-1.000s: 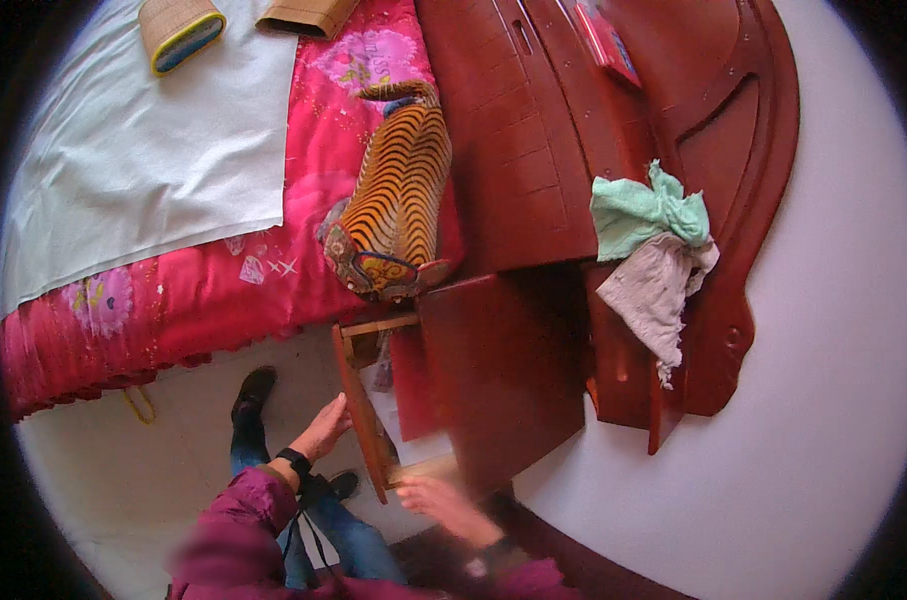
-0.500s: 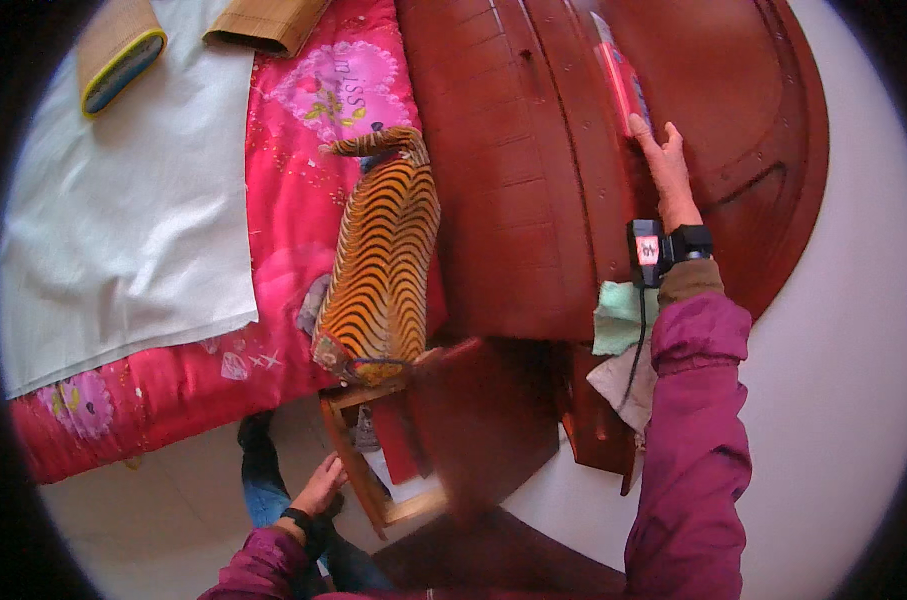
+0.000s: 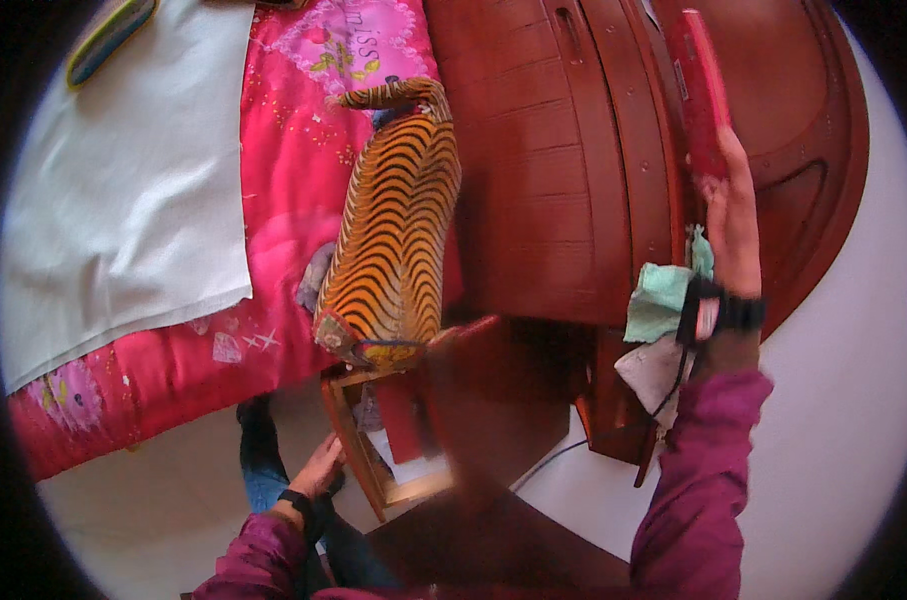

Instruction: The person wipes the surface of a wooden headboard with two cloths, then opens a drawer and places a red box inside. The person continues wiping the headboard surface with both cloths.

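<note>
My right hand (image 3: 733, 205) is raised over the dark red wooden headboard (image 3: 518, 150). It is closed around the lower end of a flat red book-like object (image 3: 703, 95), standing on edge; whether it is a book or a box I cannot tell. Low on the left, my left hand (image 3: 321, 466) rests its fairly straight fingers against the outer board of a pulled-out wooden drawer (image 3: 355, 440). Inside the drawer lie a red flat item (image 3: 401, 425) and white paper (image 3: 423, 467). A black-strapped device (image 3: 708, 312) sits on my right wrist.
On the pink bed cover (image 3: 283, 170) lie a tiger-striped pillow (image 3: 398, 235) and a pale sheet (image 3: 133, 200). A green cloth (image 3: 658, 298) and a whitish cloth (image 3: 648, 370) hang by the headboard's end. A blurred dark red panel (image 3: 498, 410) stands beside the drawer.
My right hand has gripped the red flat object and tipped it up on edge, shifting slightly right. The view has shifted a little; my left hand stays at the drawer.
</note>
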{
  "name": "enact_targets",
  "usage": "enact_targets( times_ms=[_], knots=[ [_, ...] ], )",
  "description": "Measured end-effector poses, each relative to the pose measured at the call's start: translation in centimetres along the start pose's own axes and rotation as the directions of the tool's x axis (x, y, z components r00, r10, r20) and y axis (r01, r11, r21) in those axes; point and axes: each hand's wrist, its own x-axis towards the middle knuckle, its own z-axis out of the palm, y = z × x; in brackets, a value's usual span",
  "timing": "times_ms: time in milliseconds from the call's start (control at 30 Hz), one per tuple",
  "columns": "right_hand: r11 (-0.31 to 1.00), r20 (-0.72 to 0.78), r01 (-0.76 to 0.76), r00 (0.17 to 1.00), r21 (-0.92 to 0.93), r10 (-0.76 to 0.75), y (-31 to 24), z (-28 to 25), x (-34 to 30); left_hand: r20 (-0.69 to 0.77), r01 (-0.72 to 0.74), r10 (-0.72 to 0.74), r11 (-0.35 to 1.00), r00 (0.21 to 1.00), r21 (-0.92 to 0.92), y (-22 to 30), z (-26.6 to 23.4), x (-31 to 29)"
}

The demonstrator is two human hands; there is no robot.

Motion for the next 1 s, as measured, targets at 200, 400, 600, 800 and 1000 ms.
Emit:
enact_targets(
  times_ms=[200, 400, 600, 800, 1000],
  knots=[
    [0.812, 0.5, -0.456, 0.832, 0.366, 0.242, 7.5, -0.2, -22.2, 0.048, -0.129, 0.124, 0.985, 0.991, 0.11, -0.1, 4.3, 0.1],
    [0.927, 0.268, -0.135, 0.934, -0.349, 0.237, 17.2, 2.9, -45.1, 0.144, -0.157, 0.138, 0.979, 0.98, 0.133, -1.3, 4.4, 1.7],
    [0.83, 0.189, 0.06, 0.98, -0.555, 0.055, 24.5, 2.3, -51.2, -0.046, -0.102, 0.139, 0.884, 0.989, 0.456, -1.9, 5.9, 3.1],
    [0.813, 0.136, 0.078, 0.991, -0.577, 0.001, 27.0, 2.9, -51.9, -0.035, -0.075, 0.087, 0.961, 0.996, 0.265, -1.8, 8.1, 3.9],
    [0.838, 0.121, 0.062, 0.993, -0.543, 0.005, 25.9, 3.2, -50.8, -0.008, -0.145, 0.152, 0.957, 0.988, 0.252, -1.7, 8.2, 3.6]
  ],
)
